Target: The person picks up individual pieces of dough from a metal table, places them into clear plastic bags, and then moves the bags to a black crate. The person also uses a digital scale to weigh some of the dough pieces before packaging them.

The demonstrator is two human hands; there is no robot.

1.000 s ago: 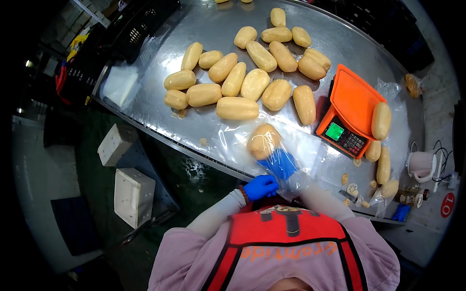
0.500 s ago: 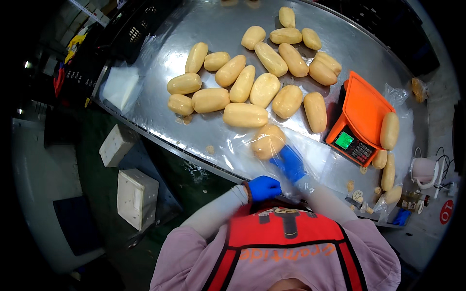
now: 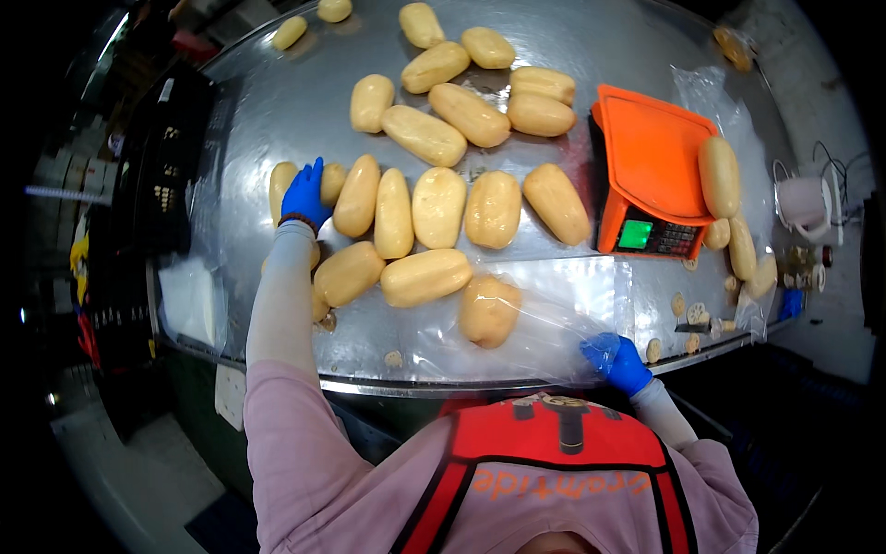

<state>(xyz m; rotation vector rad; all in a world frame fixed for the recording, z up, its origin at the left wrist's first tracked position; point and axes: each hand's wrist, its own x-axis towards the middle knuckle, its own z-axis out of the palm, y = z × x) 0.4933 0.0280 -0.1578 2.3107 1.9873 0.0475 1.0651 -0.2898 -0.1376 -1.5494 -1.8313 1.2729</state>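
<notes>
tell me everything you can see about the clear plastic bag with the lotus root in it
The clear plastic bag looks thin and wrinkled, with bright glints along its folds. It lies on the metal table, near the edge closest to the person, with one peeled lotus root section inside. The blue-gloved right hand is at its right end; whether it grips the plastic is unclear.

The gloved left hand rests among pale, peeled root pieces on the metal table. The gloved right hand is at one end of a clear bag holding one root piece, near an orange scale.
</notes>
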